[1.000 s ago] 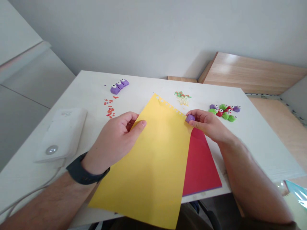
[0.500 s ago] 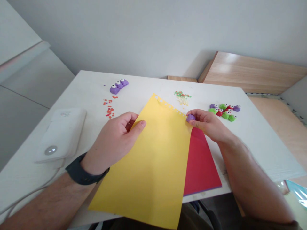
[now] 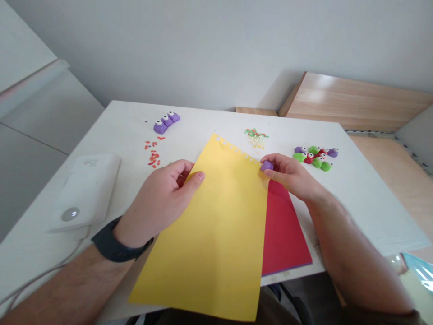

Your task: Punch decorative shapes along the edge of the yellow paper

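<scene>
A yellow paper sheet (image 3: 209,225) hangs tilted between my hands, with a row of small notches cut along its top edge. My left hand (image 3: 169,194) pinches its left edge, thumb on top and fingers behind. At the top right corner, my right hand (image 3: 286,174) is closed around a small purple paper punch (image 3: 267,166), which sits on the paper's edge. Whether its button is pressed down is hidden by my fingers. Beneath the yellow sheet, partly covered, lies a stack of coloured paper with a red sheet (image 3: 286,230) on top.
Three purple punches (image 3: 167,121) with eye-like white tops stand at the back left. Several green, red and purple punches (image 3: 317,158) cluster right. Red paper bits (image 3: 154,158) lie left; green and yellow bits (image 3: 256,136) lie behind the sheet. A white device (image 3: 88,189) with a cable sits left.
The yellow sheet's lower end has shifted slightly to the right. Both hands keep their holds, and the punch stays at the corner. The view has moved a little.
</scene>
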### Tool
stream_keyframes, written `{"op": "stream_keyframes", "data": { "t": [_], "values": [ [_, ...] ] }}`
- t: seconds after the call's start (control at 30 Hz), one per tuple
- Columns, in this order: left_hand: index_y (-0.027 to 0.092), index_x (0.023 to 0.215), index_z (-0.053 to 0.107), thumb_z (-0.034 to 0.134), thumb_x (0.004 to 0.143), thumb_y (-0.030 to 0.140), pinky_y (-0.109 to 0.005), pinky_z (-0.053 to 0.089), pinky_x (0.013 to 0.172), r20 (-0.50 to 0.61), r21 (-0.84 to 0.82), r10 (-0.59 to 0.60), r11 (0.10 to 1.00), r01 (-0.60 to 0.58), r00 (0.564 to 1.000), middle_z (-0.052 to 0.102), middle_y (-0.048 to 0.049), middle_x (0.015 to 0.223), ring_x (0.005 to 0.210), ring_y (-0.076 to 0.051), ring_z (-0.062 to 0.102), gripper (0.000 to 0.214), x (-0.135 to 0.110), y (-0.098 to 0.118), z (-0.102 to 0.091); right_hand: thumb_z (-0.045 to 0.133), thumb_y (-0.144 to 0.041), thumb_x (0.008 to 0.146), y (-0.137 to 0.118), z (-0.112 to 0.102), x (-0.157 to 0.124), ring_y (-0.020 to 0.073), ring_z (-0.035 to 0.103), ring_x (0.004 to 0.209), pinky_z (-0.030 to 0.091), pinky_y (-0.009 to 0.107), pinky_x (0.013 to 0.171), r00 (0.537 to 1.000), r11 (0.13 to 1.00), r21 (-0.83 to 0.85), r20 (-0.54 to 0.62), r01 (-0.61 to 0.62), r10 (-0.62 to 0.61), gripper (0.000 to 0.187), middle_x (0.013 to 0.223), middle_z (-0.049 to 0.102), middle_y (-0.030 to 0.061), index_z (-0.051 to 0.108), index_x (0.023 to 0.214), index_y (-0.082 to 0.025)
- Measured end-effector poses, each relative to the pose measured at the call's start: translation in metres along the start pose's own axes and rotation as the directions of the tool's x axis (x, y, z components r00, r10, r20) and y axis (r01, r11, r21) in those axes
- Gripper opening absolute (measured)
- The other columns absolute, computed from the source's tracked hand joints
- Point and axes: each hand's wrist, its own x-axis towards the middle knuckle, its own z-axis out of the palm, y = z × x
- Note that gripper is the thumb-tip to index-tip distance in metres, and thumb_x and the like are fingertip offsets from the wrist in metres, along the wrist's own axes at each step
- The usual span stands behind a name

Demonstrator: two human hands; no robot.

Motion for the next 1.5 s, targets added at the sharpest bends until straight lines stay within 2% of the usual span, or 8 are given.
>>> {"op": "stream_keyframes", "data": {
  "t": [0.2,0.53,0.87,1.13,1.5],
  "values": [
    [0.022,0.085,0.063,0.06,0.096,0.052,-0.027,0.037,0.054,-0.011,-0.006,0.009,1.0,-0.009,1.0,0.066,0.0027,0.068,0.058,-0.016,0.056,0.031,0.001,-0.002,0.0,0.073,-0.043,0.092,-0.003,-0.002,-0.003,0.0226,0.063,0.095,0.05,0.037,0.088,1.0,1.0,0.018,0.019,0.017,-0.018,0.034,0.104,0.069,0.0046,0.07,0.119,-0.024],
    [0.022,0.084,0.063,0.06,0.096,0.05,-0.027,0.037,0.056,-0.014,0.001,0.019,1.0,-0.019,1.0,0.067,0.0024,0.068,0.059,-0.017,0.057,0.031,0.001,0.0,0.0,0.076,-0.042,0.091,-0.008,-0.003,-0.006,0.0239,0.064,0.101,0.05,0.039,0.093,0.999,0.995,0.099,0.043,-0.002,-0.002,0.035,0.111,0.07,0.006,0.07,0.121,-0.025],
    [0.022,0.089,0.065,0.058,0.099,0.05,-0.028,0.037,0.058,0.01,0.027,0.019,0.999,-0.019,1.0,0.068,0.0043,0.071,0.061,-0.015,0.059,0.03,0.001,0.0,-0.001,0.081,-0.031,0.086,-0.013,0.0,-0.007,0.0162,0.056,0.088,0.044,0.03,0.08,0.994,0.974,0.222,0.109,-0.034,0.009,0.032,0.097,0.063,0.002,0.07,0.114,-0.02],
    [0.023,0.089,0.066,0.06,0.098,0.049,-0.028,0.04,0.058,0.008,-0.011,0.03,0.999,-0.03,1.0,0.07,0.0051,0.071,0.062,-0.015,0.062,0.029,0.002,-0.001,-0.001,0.089,-0.027,0.075,-0.018,0.003,-0.007,0.0147,0.057,0.078,0.044,0.029,0.073,0.989,0.951,0.289,0.128,-0.11,0.075,0.037,0.086,0.063,-0.0002,0.07,0.106,-0.019],
    [0.022,0.088,0.065,0.059,0.098,0.05,-0.028,0.038,0.057,0.004,0.013,0.041,0.999,-0.041,0.999,0.068,0.0045,0.069,0.06,-0.015,0.06,0.031,0.001,-0.003,0.0,0.09,-0.023,0.072,-0.019,0.005,-0.008,0.0129,0.056,0.075,0.043,0.027,0.069,0.981,0.932,0.329,0.169,-0.151,0.099,0.035,0.083,0.065,-0.0005,0.07,0.1,-0.018]
  ]
}}
